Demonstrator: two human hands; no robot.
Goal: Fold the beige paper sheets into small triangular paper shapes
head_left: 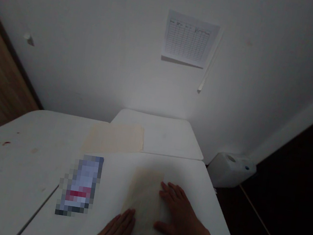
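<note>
We are resting our left hand [114, 231] and right hand [178, 215], fingers spread apart, flat on a pale sheet [143, 194], probably paper, near the front edge of the tabletop [118, 176].

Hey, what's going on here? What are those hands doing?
A person has their left hand and right hand spread flat on a beige sheet on a white table. A blurred packet lies to the left of the sheet. Another beige sheet lies farther away.
</note>
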